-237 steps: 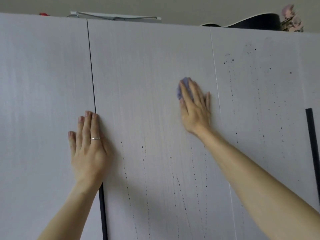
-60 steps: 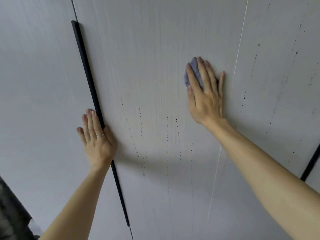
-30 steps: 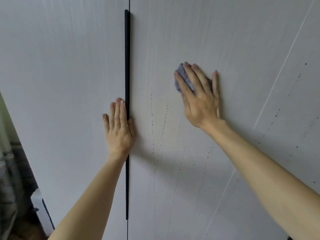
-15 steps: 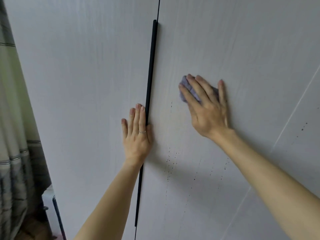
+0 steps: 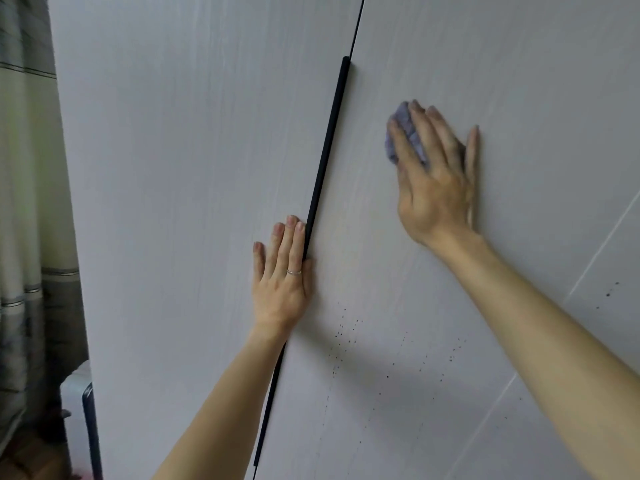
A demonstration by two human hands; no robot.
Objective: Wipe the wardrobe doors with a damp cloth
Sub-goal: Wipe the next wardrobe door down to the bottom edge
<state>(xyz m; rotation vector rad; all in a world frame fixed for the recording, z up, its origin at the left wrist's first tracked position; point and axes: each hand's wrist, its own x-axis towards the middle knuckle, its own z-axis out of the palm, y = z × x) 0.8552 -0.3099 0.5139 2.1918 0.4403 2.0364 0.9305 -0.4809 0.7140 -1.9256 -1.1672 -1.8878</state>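
At far left, a curtain [image 5: 24, 202]: pale with grey bands, hanging in folds. Below it, a strip of wooden floor [image 5: 20, 459] and a white object [image 5: 74, 403] with a dark edge, kind not legible. Next right, the left door [image 5: 190, 168] of the wardrobe: pale grey wood grain, face unmarked where visible. Along its right edge, a handle [image 5: 325, 168]: long, thin, black, running top to bottom and leaning slightly. Left hand [image 5: 282, 282]: laid flat on the left door, fingers straight and held close together, forefinger lying alongside the handle, thumb crossing it toward the next panel. A thin ring [image 5: 294, 271] sits on one finger. Middle door [image 5: 485, 46]: same finish, with specks [image 5: 346, 334] scattered dark in loose vertical trails across its lower part, below both hands. Cloth [image 5: 403, 133]: small, bunched, blue-purple, pressed against the middle door, well right of the handle and above the specks. Right hand [image 5: 433, 174]: flat over the cloth, fingers straight and a little apart, somewhat blurred. The cloth lies under the forefinger and middle finger and shows past the fingertips and along the hand's left side. The little finger stands apart on bare door. Right door [image 5: 616, 271]: beyond a pale seam, bearing a few more dark spots.
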